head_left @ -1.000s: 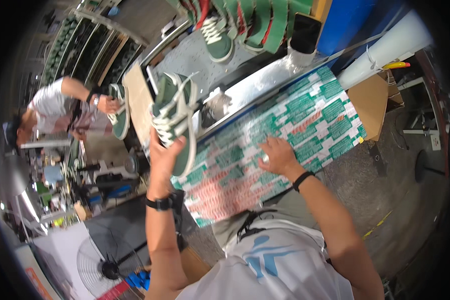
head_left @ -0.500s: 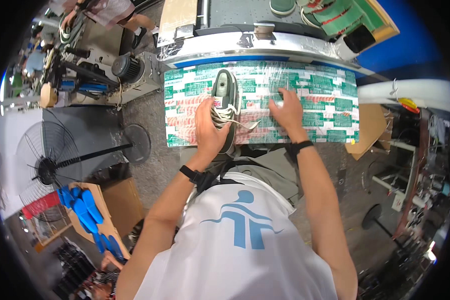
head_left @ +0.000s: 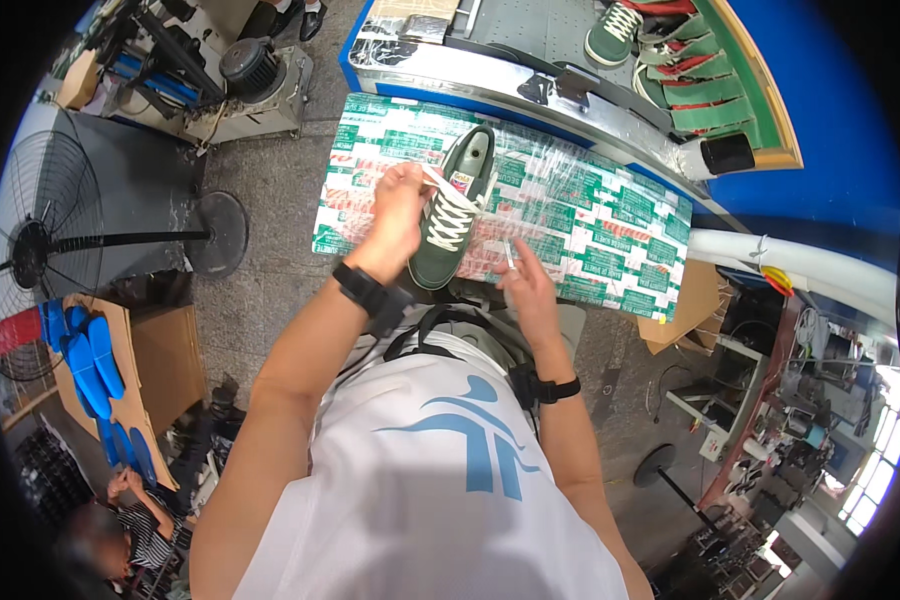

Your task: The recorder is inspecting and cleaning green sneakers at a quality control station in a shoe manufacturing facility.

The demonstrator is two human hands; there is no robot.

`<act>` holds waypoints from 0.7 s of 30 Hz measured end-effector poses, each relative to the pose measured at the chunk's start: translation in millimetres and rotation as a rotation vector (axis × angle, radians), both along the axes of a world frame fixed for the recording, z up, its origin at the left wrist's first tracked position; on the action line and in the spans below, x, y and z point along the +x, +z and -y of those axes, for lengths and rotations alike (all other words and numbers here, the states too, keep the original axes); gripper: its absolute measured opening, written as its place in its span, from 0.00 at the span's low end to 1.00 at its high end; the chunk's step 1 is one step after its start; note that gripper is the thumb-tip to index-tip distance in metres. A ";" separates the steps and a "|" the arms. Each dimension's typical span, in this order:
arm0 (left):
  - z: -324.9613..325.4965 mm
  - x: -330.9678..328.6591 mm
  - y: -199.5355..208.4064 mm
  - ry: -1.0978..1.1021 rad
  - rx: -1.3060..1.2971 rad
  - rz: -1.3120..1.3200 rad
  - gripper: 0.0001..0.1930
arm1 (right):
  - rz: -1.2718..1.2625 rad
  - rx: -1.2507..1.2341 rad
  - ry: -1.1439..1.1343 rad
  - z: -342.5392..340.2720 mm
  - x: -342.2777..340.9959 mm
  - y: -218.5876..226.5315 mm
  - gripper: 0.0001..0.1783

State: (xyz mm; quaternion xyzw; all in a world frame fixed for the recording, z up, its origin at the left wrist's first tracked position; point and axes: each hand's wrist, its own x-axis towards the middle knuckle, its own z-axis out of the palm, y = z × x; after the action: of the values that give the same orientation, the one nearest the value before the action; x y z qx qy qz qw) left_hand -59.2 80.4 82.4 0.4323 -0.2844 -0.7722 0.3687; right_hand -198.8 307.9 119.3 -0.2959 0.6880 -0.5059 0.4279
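A dark green sneaker with white laces lies on a board wrapped in green, white and red printed paper, toe toward me. My left hand rests against the shoe's left side and pinches a white lace end near the tongue. Just right of the toe, my right hand holds the other lace end, pulled out from the shoe. Both wrists carry black bands.
More green sneakers sit on a green-edged bench behind a metal rail. A large floor fan stands at left, next to a cardboard sheet with blue insoles. Another person sits at lower left. Cardboard boxes lie at right.
The view has swung round. The shoe, held up in my left hand a second ago, now lies on the board, and my right hand has left the board to pull a lace.
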 end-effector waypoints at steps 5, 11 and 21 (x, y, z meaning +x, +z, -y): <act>94.8 37.8 -17.7 -0.161 0.068 0.118 0.07 | -0.449 -0.061 0.270 49.6 25.2 36.9 0.48; 112.9 26.2 -6.9 0.281 -0.990 1.057 0.35 | -0.994 -0.288 0.336 92.3 44.4 25.6 0.53; 99.3 -36.1 52.6 -1.131 -0.724 0.402 0.42 | 0.080 0.013 0.027 110.9 45.7 32.7 0.37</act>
State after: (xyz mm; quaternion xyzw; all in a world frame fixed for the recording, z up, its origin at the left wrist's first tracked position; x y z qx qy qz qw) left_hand -95.3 -18.9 135.1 0.2024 -0.7678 -0.6072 -0.0287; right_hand -153.1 197.0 152.0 -0.2818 0.6694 -0.5072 0.4639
